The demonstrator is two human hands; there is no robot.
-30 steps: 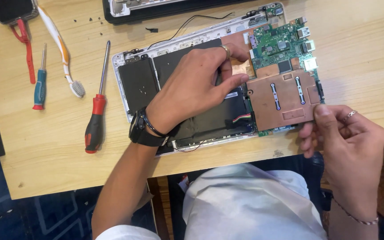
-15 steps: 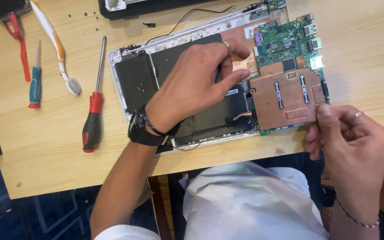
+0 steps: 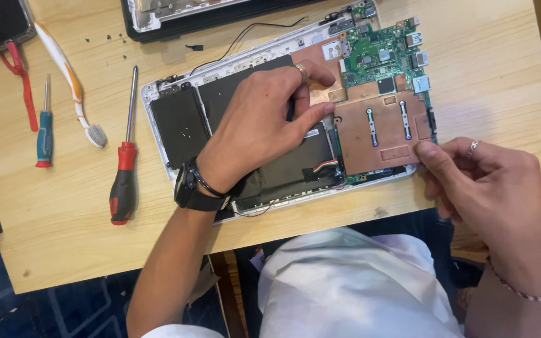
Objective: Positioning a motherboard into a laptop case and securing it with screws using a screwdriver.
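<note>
Laptop base [image 3: 176,119], opened up and lying flat on the pale wooden surface [image 3: 51,250], sits in the upper middle of the head view, its white plastic rim framing the insides. Matte black battery cells fill its left and centre; a flat copper-coloured heat plate [image 3: 377,134] with two slotted metal strips covers the lower right, and a green circuit board [image 3: 386,56] studded with small chips and silver ports runs above it to the far right corner.

From where I stand, the left hand [image 3: 264,119] reaches in from below, forearm angled up across the surface, wrist wearing a black watch and a thin cord band. Its palm faces down over the battery, fingers curled, with the thumb and forefinger narrowed at the edge of the copper plate; whether they pinch something small there I cannot tell. A ring shows on one finger.

The right hand [image 3: 483,181] comes in from the lower right, knuckles up, fingers bunched close, the thumb tip pressed to the lower right corner of the copper plate where it meets the white rim. It also bears a ring, and a beaded string circles the wrist.

Left of the base lie a red-and-black handled screwdriver [image 3: 123,169] with a long steel shaft, a smaller blue-handled screwdriver [image 3: 44,128], and an orange-and-white toothbrush [image 3: 73,91], all well apart from the hands. A second dark casing [image 3: 201,15] lies along the top edge.
</note>
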